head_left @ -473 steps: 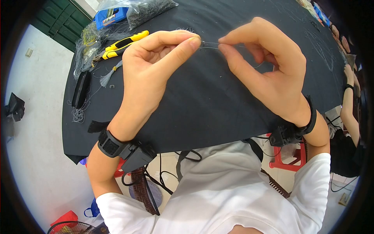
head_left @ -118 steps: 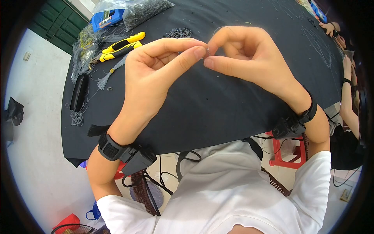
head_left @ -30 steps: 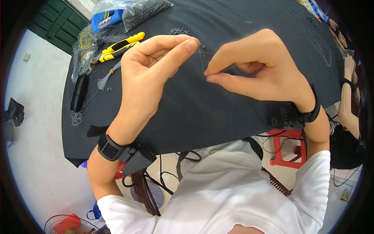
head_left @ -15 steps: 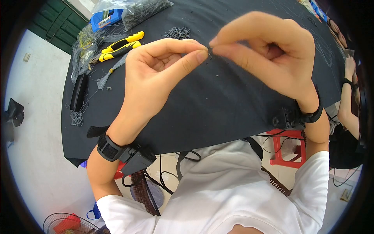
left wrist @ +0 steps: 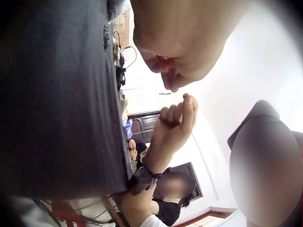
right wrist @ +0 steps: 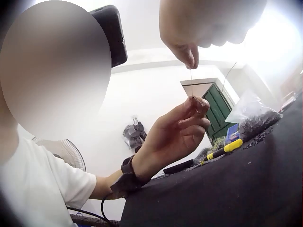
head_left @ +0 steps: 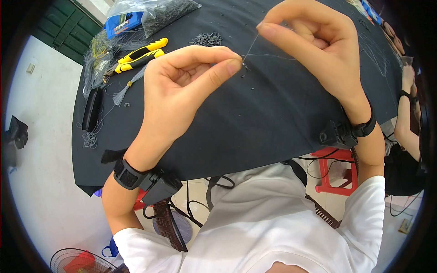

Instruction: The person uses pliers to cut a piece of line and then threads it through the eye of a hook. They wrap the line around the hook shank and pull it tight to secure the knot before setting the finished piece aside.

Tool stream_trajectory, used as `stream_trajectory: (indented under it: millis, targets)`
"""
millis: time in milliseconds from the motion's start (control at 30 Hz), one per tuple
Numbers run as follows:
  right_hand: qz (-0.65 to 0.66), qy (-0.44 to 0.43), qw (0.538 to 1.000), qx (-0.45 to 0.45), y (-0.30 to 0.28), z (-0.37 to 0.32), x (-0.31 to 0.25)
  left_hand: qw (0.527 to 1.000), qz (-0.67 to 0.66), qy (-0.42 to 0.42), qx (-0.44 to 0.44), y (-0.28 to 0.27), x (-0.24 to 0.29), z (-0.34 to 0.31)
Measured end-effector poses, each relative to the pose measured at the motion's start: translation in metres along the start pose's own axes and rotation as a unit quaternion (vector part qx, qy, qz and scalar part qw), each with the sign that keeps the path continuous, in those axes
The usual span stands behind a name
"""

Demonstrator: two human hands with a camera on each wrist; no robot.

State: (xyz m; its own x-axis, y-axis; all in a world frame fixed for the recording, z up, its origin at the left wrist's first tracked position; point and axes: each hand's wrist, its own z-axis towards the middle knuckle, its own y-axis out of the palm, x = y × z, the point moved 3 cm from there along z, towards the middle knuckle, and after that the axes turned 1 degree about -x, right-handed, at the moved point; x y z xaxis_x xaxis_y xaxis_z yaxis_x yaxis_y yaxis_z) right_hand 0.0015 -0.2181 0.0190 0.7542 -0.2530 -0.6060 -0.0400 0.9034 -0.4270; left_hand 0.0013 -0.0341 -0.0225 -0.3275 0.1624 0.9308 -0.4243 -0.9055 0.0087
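In the head view, my left hand (head_left: 177,86) pinches a thin clear fishing line (head_left: 251,45) between thumb and index finger, above the black cloth. A tiny dark piece (head_left: 244,68) shows just beyond those fingertips; its kind is too small to make out. Up and to the right, my right hand (head_left: 321,45) pinches the line between thumb and forefinger and stretches it straight. A second stretch of line curves right from the left fingertips. The right wrist view shows the line (right wrist: 191,82) upright, from the right hand (right wrist: 208,28) down to the left hand (right wrist: 175,130).
On the black-covered table (head_left: 218,132), pliers with yellow-black handles (head_left: 141,55), a tied line bundle (head_left: 128,86) and a black case (head_left: 93,109) lie left. Behind are a small dark pile (head_left: 207,39), a bag of dark pieces (head_left: 168,16) and a blue box (head_left: 124,22). Another person's arm (head_left: 406,109) is right.
Over the last second my right hand rises from below the left fingertips, passes close beside them, and draws the line up and away. My left hand keeps its pinch, shifting slightly.
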Motion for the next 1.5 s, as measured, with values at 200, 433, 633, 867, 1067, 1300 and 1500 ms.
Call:
stream_trajectory:
  millis: [200,433,633,867,1067,1300,1500]
  targets:
    - [0.056,-0.036,0.998,-0.016,0.003,-0.004,0.000,0.999,0.014,-0.024,0.019,-0.003,-0.005,0.001]
    - [-0.089,-0.101,0.990,-0.043,0.003,-0.004,-0.010,0.998,-0.023,-0.053,0.019,-0.004,-0.003,0.002]
    - [-0.098,-0.138,0.985,-0.045,0.004,-0.003,-0.011,0.998,-0.023,-0.056,0.013,-0.004,-0.004,0.002]
    - [-0.110,-0.148,0.981,-0.051,0.006,-0.003,-0.013,0.998,-0.025,-0.052,0.006,-0.002,-0.004,0.001]
    - [-0.102,-0.145,0.983,-0.048,0.006,-0.002,-0.014,0.998,-0.020,-0.054,-0.006,0.001,-0.006,0.001]
    - [-0.114,-0.118,0.986,-0.026,0.005,-0.003,-0.014,0.998,-0.001,-0.059,-0.003,0.001,-0.008,0.001]
    - [-0.035,-0.023,0.999,-0.030,0.000,-0.001,-0.001,0.999,-0.002,-0.048,0.006,-0.001,-0.002,0.002]
